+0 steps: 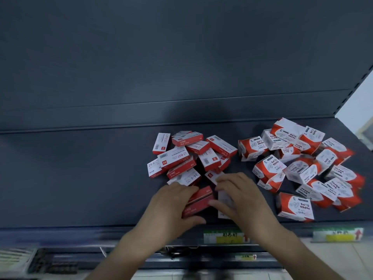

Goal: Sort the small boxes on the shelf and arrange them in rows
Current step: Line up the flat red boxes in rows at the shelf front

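1. One long dark shelf (pixel 80 178) filled the view, and every box in play sat on its right half, in front of a plain dark back panel (pixel 161 57).
2. Over on the right lay the big heap of paper clip boxes (pixel 302 164), red and white, tipped every which way and leaning on each other, with no rows among them.
3. Just left of that, with a strip of bare shelf between, sat the smaller heap of staple boxes (pixel 187 156), flat red-and-white packs stacked and crossed at all angles.
4. Both arms came in from the bottom edge and met at the near side of the staple heap.
5. Left hand (pixel 171 203): fingers curled over the far side and thumb tucked along the near side, gripping the red boxes (pixel 199 203), which lay side by side near the shelf's front edge.
6. Right hand (pixel 240 195): fingers bent down over a white box (pixel 224 199) just beside the red ones, thumb against their right end, fingertips touching the nearest pack of the staple heap.
7. One paper clip box (pixel 295 207) lay near the front edge, at the near side of its heap and right of the right hand.
8. Two price labels (pixel 224 236) (pixel 337 234), green, white and yellow, were fixed along the shelf's front rail; their print was too blurred to read.
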